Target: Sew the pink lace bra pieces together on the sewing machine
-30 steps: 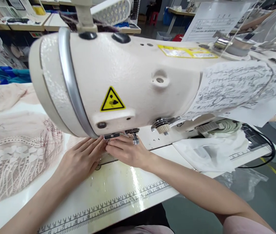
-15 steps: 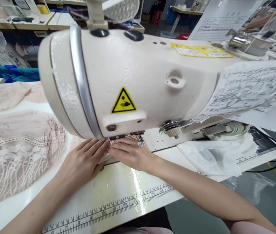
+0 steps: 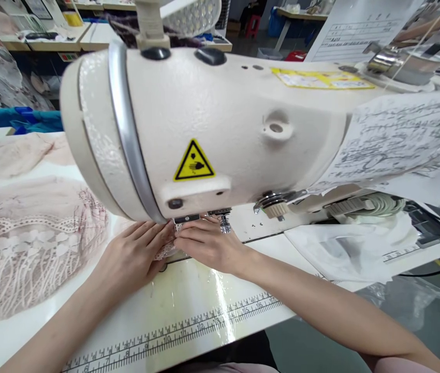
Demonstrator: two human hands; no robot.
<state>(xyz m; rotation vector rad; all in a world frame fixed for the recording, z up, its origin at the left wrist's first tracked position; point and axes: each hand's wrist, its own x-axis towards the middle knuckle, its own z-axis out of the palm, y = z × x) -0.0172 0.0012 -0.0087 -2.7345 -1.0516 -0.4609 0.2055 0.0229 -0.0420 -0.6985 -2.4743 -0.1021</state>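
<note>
A cream sewing machine [image 3: 220,119] spans the middle of the view, its head above both my hands. My left hand [image 3: 132,254] lies flat with its fingers stretched out, pressing on pale pink lace fabric [image 3: 165,252] at the machine's needle area. Close beside it, my right hand [image 3: 210,246] has its fingers curled and pinched on the same lace, under the machine head. The needle and the fingertips are hidden by the machine. To the left of my left hand spreads pink lace fabric with white fringe [image 3: 29,248].
A printed ruler [image 3: 173,331] runs along the table's front edge. White cloth [image 3: 344,254] and a coiled pale band [image 3: 367,207] lie to the right. Paper with handwriting [image 3: 402,137] hangs on the machine arm. Other worktables [image 3: 107,35] stand behind.
The camera view has shifted slightly. Both hands keep almost the same place on the lace, and a little more of the lace shows between them.
</note>
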